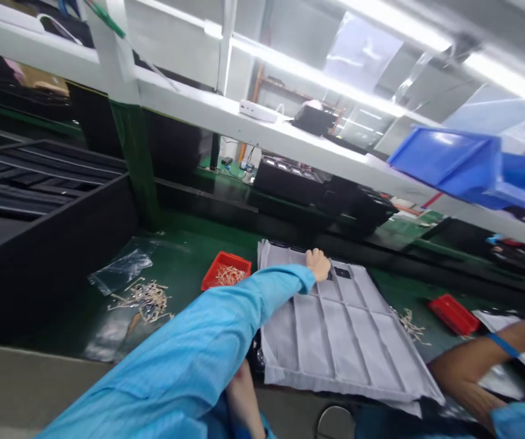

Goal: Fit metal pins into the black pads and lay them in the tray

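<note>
My left hand (317,265), in a light blue sleeve, reaches across to the far edge of a white divided tray liner (335,329). Its fingers are curled in over a far compartment, and whatever they hold is hidden. Beside the hand, a small flat black piece (343,273) lies in a compartment. The other compartments in view look white and bare. My right forearm (246,399) shows below the left sleeve, close to the liner's near left corner. That sleeve covers the right hand's fingers.
Left of the liner stand a red bin (210,273) of thin beige pieces, a loose pile (150,300) and a clear bag (122,268). A large black box (61,244) stands farther left. At right are another red bin (454,314) and a co-worker's arm (477,360).
</note>
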`<state>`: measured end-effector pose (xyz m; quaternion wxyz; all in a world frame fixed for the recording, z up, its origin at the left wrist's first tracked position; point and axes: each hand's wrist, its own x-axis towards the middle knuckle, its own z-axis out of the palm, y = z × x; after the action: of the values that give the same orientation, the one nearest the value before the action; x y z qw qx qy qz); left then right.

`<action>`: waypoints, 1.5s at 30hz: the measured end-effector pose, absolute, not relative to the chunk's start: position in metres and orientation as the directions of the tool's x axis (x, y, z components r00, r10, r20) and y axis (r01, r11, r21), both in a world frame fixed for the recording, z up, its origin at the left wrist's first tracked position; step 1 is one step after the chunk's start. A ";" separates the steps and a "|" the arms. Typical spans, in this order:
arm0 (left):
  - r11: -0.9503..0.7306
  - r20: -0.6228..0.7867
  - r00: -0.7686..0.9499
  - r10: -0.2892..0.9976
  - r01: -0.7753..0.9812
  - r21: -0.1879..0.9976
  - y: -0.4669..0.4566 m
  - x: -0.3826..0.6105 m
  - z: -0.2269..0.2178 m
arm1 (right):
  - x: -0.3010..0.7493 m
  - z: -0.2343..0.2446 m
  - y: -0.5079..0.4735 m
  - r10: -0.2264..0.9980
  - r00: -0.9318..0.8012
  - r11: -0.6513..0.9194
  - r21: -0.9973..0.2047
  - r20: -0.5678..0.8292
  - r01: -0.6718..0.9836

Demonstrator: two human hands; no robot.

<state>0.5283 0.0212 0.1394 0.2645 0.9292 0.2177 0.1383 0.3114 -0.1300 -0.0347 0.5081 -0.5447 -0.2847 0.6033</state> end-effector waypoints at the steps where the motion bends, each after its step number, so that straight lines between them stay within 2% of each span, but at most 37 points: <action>1: -0.781 0.136 0.867 0.480 0.350 0.517 0.017 0.532 0.135 | 0.314 -0.035 -0.135 0.922 0.117 -0.321 -0.900 -0.368 -0.295; 3: -0.803 0.136 0.869 0.476 0.366 0.471 0.014 0.534 0.127 | 0.315 -0.038 -0.143 0.922 0.124 -0.319 -0.902 -0.366 -0.291; 6: -0.819 0.168 0.875 0.454 0.335 0.465 0.015 0.533 0.122 | 0.307 -0.042 -0.153 0.928 0.114 -0.310 -0.905 -0.355 -0.293; 12: -0.849 0.371 0.866 0.335 0.108 0.517 0.032 0.497 0.144 | 0.306 -0.024 -0.180 0.958 0.171 -0.181 -0.947 -0.231 -0.265; 16: -0.877 0.556 0.804 0.210 -0.096 0.471 0.033 0.388 0.157 | 0.341 0.014 -0.202 0.952 0.302 0.039 -0.955 -0.054 -0.293; 19: -0.881 0.619 0.780 0.094 -0.224 0.417 0.009 0.278 0.157 | 0.360 0.050 -0.209 0.912 0.411 0.179 -0.914 0.014 -0.365; 20: -0.881 0.629 0.775 0.062 -0.254 0.400 -0.002 0.245 0.157 | 0.361 0.062 -0.209 0.902 0.432 0.208 -0.900 0.025 -0.383; 22: -0.888 0.664 0.747 0.024 -0.290 0.358 -0.026 0.192 0.152 | 0.357 0.084 -0.204 0.922 0.387 0.171 -0.890 -0.007 -0.423; 25: -0.880 0.691 0.712 0.123 -0.244 0.408 -0.059 0.147 0.137 | 0.340 0.100 -0.189 0.969 0.245 0.108 -0.917 0.011 -0.385; 27: -0.863 0.718 0.625 0.306 -0.135 0.486 -0.076 0.133 0.122 | 0.327 0.099 -0.179 0.969 0.245 0.103 -0.941 0.023 -0.322; 29: -0.795 0.717 0.455 0.528 -0.034 0.606 -0.090 0.126 0.109 | 0.315 0.093 -0.172 0.958 0.286 0.108 -0.962 0.033 -0.250; 31: -0.602 0.571 0.362 0.737 -0.031 0.798 -0.100 0.123 0.100 | 0.307 0.086 -0.168 0.953 0.301 0.094 -0.980 0.038 -0.173; 33: -0.264 0.272 0.437 0.857 -0.081 0.961 -0.105 0.122 0.095 | 0.302 0.082 -0.165 0.954 0.297 0.073 -0.992 0.040 -0.100; 35: 0.036 0.021 0.520 0.854 -0.099 0.994 -0.107 0.123 0.094 | 0.299 0.082 -0.165 0.954 0.298 0.058 -0.998 0.043 -0.040; 36: 0.127 -0.055 0.533 0.844 -0.100 0.987 -0.108 0.123 0.094 | 0.298 0.083 -0.164 0.953 0.299 0.056 -0.998 0.051 -0.009; 38: 0.192 -0.113 0.512 0.851 -0.103 0.976 -0.108 0.124 0.096 | 0.296 0.086 -0.164 0.952 0.298 0.054 -0.997 0.071 0.063; 41: 0.118 -0.082 0.502 0.861 -0.040 0.992 -0.106 0.123 0.100 | 0.295 0.091 -0.162 0.951 0.283 0.073 -0.981 0.123 0.181; 45: -0.101 0.045 0.528 0.848 0.077 0.992 -0.103 0.121 0.107 | 0.292 0.097 -0.161 0.956 0.253 0.090 -0.969 0.149 0.231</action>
<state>0.1210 -0.1034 0.1068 0.5717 0.6611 0.3500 0.3370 0.2924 -0.1612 0.0970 0.5351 -0.5833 -0.5087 0.3386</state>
